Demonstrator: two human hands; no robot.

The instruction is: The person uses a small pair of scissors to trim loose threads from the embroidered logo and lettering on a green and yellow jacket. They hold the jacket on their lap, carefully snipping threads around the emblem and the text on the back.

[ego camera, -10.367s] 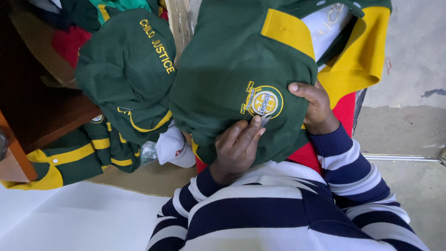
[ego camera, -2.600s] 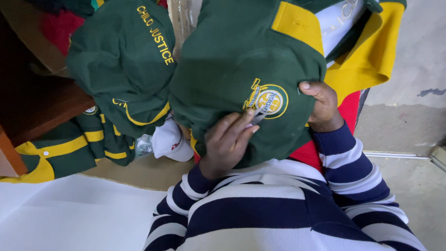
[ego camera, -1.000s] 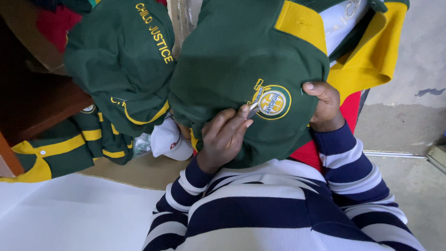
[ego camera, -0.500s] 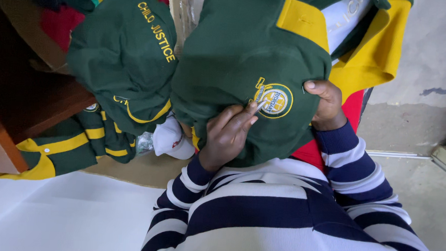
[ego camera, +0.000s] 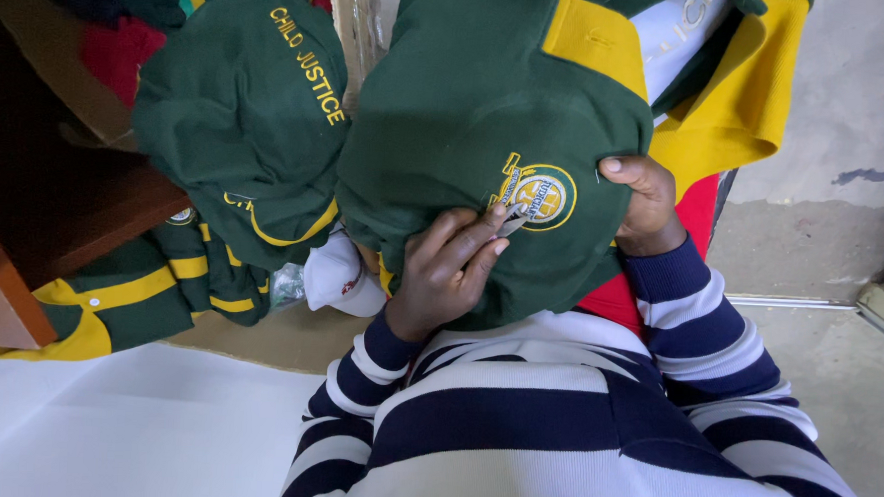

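A dark green garment (ego camera: 488,111) with a yellow patch and a round yellow embroidered badge (ego camera: 542,195) is draped in front of me. My left hand (ego camera: 449,269) pinches a small metal tool (ego camera: 513,222), and the tool's tip rests on the badge's left edge. To the right of the badge, my right hand (ego camera: 645,203) grips the green cloth, thumb on top, and holds it taut. Both sleeves are striped navy and white.
A second green garment (ego camera: 239,120) with yellow lettering hangs at the left. More green and yellow clothes (ego camera: 142,295) lie below it on a brown wooden shelf (ego camera: 76,213). Yellow and red cloth (ego camera: 726,122) sits behind at right. A concrete floor (ego camera: 820,245) lies beyond.
My left hand has shifted slightly up and to the right along the badge, with the tool staying at the badge's edge. My right hand keeps its grip on the cloth.
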